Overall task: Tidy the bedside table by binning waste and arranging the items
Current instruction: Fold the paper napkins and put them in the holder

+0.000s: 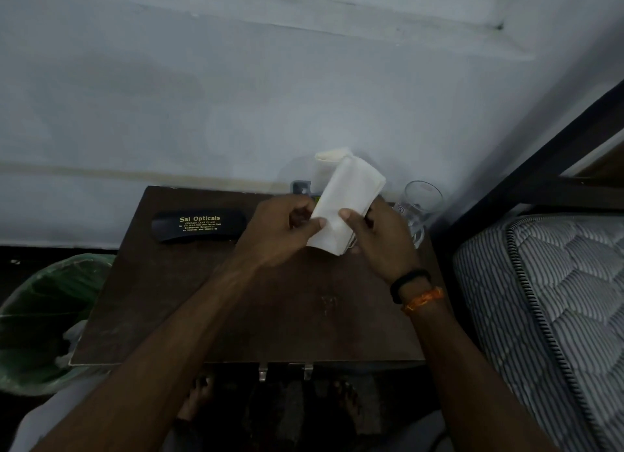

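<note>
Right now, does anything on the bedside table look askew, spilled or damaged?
Nothing spilled or broken. The glasses case lies flat at the back left, the glass stands upright at the back right. Both hands hold a folded white cloth above the table.

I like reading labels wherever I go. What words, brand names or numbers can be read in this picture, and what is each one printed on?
"Sai Opticals": gold letters on the black spectacle case lying on the bedside table.
Several smaller gold lines under that name on the same case: too small and blurred to read.
A faint mark low on the clear glass: unreadable.
The white folded cloth held in both hands shows no print.
</note>
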`<state>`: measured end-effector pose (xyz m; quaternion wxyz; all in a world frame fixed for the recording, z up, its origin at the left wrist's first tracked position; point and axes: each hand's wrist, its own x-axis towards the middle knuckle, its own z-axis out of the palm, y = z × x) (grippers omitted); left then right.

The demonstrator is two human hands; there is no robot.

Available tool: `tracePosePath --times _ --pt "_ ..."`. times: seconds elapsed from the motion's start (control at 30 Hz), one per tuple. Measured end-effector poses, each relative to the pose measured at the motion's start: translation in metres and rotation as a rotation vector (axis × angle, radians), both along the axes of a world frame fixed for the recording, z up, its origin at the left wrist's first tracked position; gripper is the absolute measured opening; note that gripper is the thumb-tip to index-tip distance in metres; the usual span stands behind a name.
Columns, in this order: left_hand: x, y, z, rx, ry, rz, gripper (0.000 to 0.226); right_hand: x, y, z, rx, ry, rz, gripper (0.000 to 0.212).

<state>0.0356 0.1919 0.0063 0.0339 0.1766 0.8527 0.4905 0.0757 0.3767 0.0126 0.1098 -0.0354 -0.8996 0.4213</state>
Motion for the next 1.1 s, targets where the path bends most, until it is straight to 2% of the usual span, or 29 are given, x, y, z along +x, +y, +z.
tracePosePath --times 0.17,0.33,0.6,0.7,0.9,1.0,1.1 --pt "-0.009 0.011 0.006 0.073 0.096 0.099 0.015 -0.014 0.002 0.006 -0.137 0.032 0.012 0.053" --pt "-0.018 0.015 0.006 0.134 0.129 0.165 0.014 -0.026 -0.002 0.012 0.110 0.171 -0.145 0.022" --pt "-0.026 0.024 0.000 0.220 0.058 0.212 0.028 -0.044 0.000 0.003 0.227 0.204 -0.158 0.018" --pt "-0.026 0.027 0.000 0.289 -0.049 0.231 0.035 -0.047 0.003 -0.001 0.206 0.156 -0.166 0.018" --pt "-0.028 0.034 -0.009 0.384 -0.125 0.244 0.015 -0.046 0.005 -0.008 0.126 0.081 -0.173 0.018" --pt "-0.028 0.036 -0.011 0.355 -0.100 0.271 0.013 -0.048 0.003 -0.013 0.087 0.049 -0.177 0.014" --pt "-0.030 0.035 -0.016 0.243 -0.017 0.284 0.013 -0.053 0.002 -0.017 0.100 0.046 -0.165 0.011"
